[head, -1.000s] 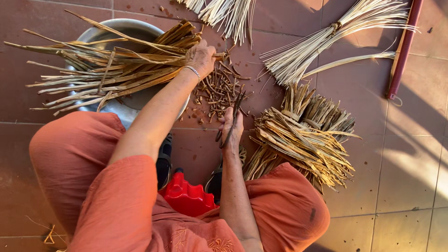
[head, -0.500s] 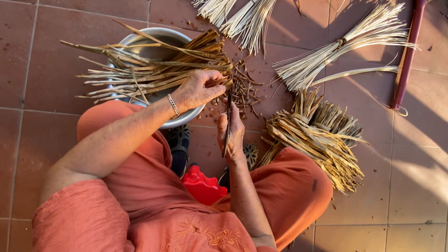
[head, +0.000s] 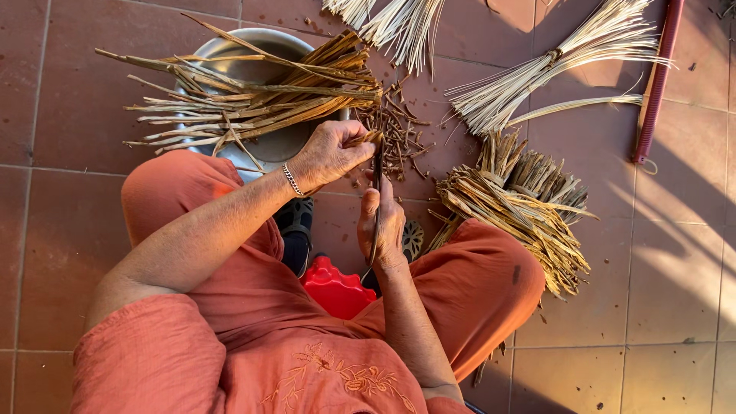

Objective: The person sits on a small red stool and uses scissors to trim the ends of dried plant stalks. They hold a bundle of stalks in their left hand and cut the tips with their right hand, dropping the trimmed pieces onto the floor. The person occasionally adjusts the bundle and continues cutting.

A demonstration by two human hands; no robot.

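My left hand [head: 330, 153], with a bracelet on the wrist, is closed on the end of a dry brown stalk [head: 366, 139] pulled from the bundle of dried stalks [head: 253, 100] lying across a metal basin [head: 230, 44]. My right hand [head: 381, 224] grips a dark knife [head: 377, 167], blade pointing away from me and touching the stalk's end. Both hands are close together above my knees. Small brown scraps [head: 400, 129] litter the tiles just beyond them.
A heap of stripped straw-coloured leaf pieces [head: 514, 207] lies by my right knee. Two pale rib bundles [head: 552, 70] [head: 399, 23] fan out beyond. A red pole [head: 656, 84] lies at the far right. I sit on a red stool [head: 335, 285] in dark sandals [head: 295, 218].
My left hand has drawn back from the far end of the bundle toward my body, bringing a stalk end to the knife. My right hand has stayed roughly in place.
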